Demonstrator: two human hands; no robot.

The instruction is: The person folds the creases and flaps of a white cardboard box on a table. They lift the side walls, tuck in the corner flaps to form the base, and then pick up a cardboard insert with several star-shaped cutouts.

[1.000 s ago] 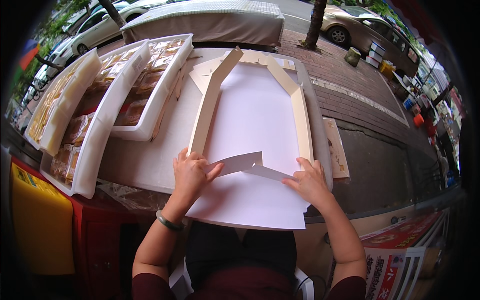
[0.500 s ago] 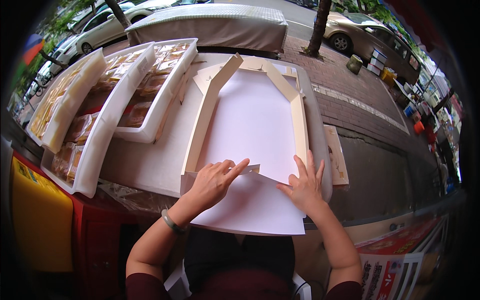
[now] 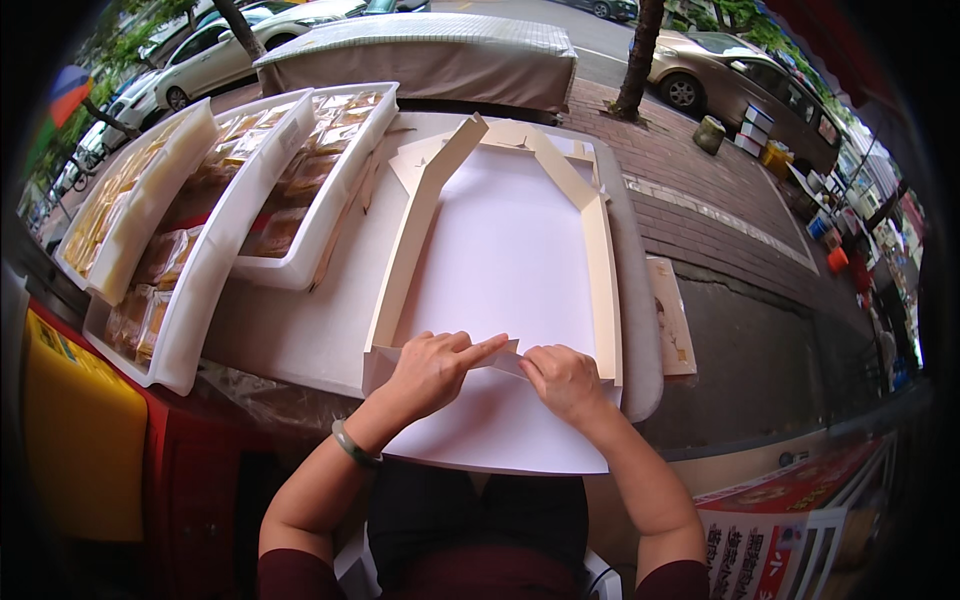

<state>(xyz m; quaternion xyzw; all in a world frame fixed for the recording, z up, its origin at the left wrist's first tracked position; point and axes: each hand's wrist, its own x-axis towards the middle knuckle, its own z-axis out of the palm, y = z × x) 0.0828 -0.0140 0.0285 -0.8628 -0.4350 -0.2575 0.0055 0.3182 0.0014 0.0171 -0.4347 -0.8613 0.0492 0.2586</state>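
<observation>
A large cardboard box (image 3: pixel 405 270), cream outside and white inside, lies partly folded on the table in front of me. Its side walls stand up, and its far end has angled flaps. A white panel (image 3: pixel 490 432) extends from the near end toward my lap. My left hand (image 3: pixel 432 368) is closed at the near left corner, index finger stretched along a small flap (image 3: pixel 505 348). Close to its fingertip, my right hand (image 3: pixel 563 382) pinches the right-hand flap at the near edge, its fingers curled. Both thumbs are partly hidden.
White plastic trays (image 3: pixel 215 235) of wrapped food packs stand on the left. A yellow bin (image 3: pixel 80 430) and a red cabinet (image 3: pixel 195 470) are at lower left. A flat boxed item (image 3: pixel 672 318) sits beyond the table's right edge. Behind is a covered stall (image 3: pixel 420 60).
My right hand has moved left and inward from the right wall, its spread fingers closing on the near flap. That flap has been raised. My left hand has stayed nearly in place.
</observation>
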